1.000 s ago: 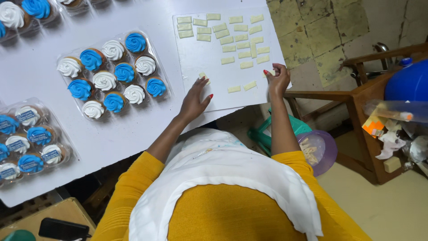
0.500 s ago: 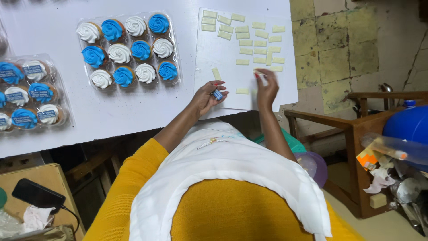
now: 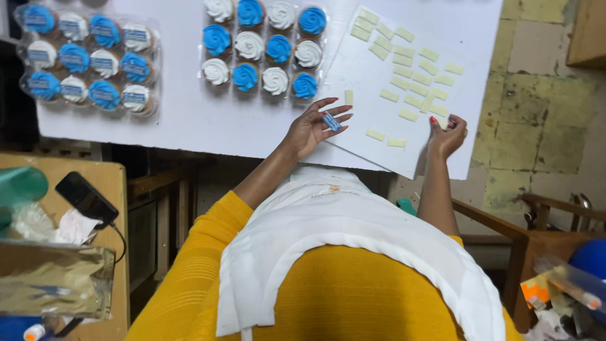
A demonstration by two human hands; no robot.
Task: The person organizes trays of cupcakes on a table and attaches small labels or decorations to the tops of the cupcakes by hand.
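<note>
In the head view, the left hand point(image 3: 312, 126) is lying palm up on the white counter point(image 3: 183, 120), its fingers spread, and a small blue tag point(image 3: 331, 120) is resting across the fingertips; the grip is loose, not pinching. The right hand point(image 3: 447, 136) is sitting at the lower right corner of a white sheet point(image 3: 379, 110), its fingers curled together over the edge; whether it is pinching a piece there, I cannot tell.

About nineteen pale yellow rectangles point(image 3: 410, 82) are lying on the sheet in loose rows, and one more is lying just beside the sheet's left edge, above the left hand. Some are overlapping near the right hand, so the count is not exact.

Just above the left hand, an open tray of cupcakes point(image 3: 264, 47) is showing eleven: six with blue swirls and five with white. The top row is being cut off by the frame. To the left, a second tray under a clear lid point(image 3: 88, 60) is holding eleven or twelve cupcakes, each with a small blue tag on top; glare is making them hard to count.

At lower left, a wooden side table point(image 3: 95, 189) is carrying a dark phone point(image 3: 85, 199) with a cable and some crumpled paper. At lower right, the clutter is partly out of frame and hard to make out.
</note>
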